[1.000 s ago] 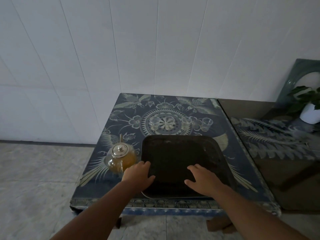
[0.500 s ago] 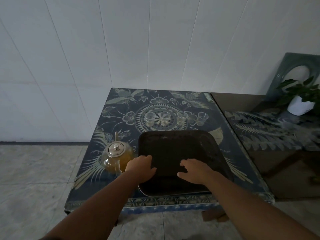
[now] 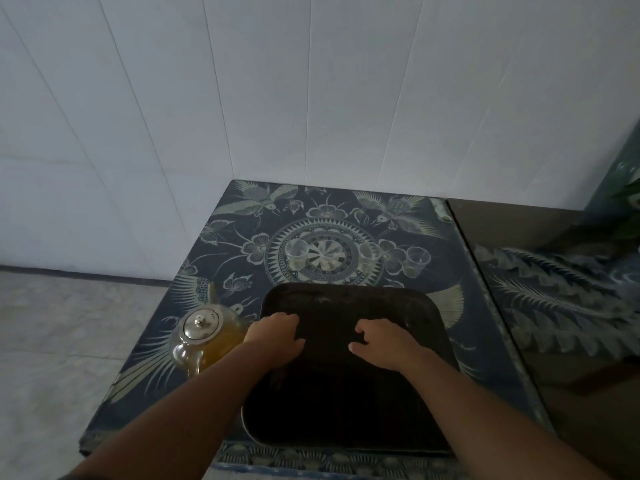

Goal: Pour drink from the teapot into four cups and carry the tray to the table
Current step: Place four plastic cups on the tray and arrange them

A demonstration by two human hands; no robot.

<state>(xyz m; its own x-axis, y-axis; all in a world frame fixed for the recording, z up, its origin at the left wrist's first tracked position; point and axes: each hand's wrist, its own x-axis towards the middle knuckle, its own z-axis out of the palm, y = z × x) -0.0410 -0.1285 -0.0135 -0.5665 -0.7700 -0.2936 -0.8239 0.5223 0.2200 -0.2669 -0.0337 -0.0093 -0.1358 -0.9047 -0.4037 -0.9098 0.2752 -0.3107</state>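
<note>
Now both hands further in over dark tray (image 3: 346,410) than second ago. Left hand (image 3: 277,337), right hand (image 3: 384,344): fingers loosely curled, holding nothing. Glass teapot (image 3: 204,337) just left of tray. Four glass cups (image 3: 327,258) beyond tray, off it. Pouring likely next.

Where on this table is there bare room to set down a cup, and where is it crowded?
Free: the strip between the cups and the wall; the strip right of the tray; the left corner beyond the teapot. Crowded: between teapot and tray, by the left hand.
</note>
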